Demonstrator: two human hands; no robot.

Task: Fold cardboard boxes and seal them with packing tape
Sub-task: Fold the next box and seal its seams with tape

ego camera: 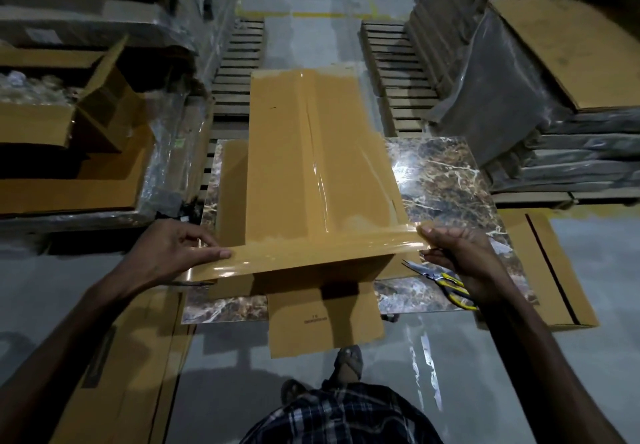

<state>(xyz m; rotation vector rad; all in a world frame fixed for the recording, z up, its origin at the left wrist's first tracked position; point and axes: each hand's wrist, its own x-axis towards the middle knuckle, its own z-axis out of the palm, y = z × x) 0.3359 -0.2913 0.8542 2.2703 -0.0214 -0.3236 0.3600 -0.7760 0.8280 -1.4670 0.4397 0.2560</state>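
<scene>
A long flat cardboard box [277, 153] lies lengthwise on a marbled tile slab [440, 173]. Glossy tape runs along its centre seam. A strip of brown packing tape [311, 253] stretches crosswise over the box's near end. My left hand [176, 249] pinches the strip's left end, thumb on top. My right hand [460, 256] pinches the strip's right end and also holds yellow-handled scissors [446, 282]. A loose cardboard flap [325, 319] sticks out toward me under the strip.
An open carton [52, 121] with wrapped goods sits at left. Flattened cartons lie at lower left [114, 367] and right [547, 270]. Wooden pallets [394, 73] and wrapped stacks [540, 97] flank the aisle. My feet [348, 360] stand on the grey floor.
</scene>
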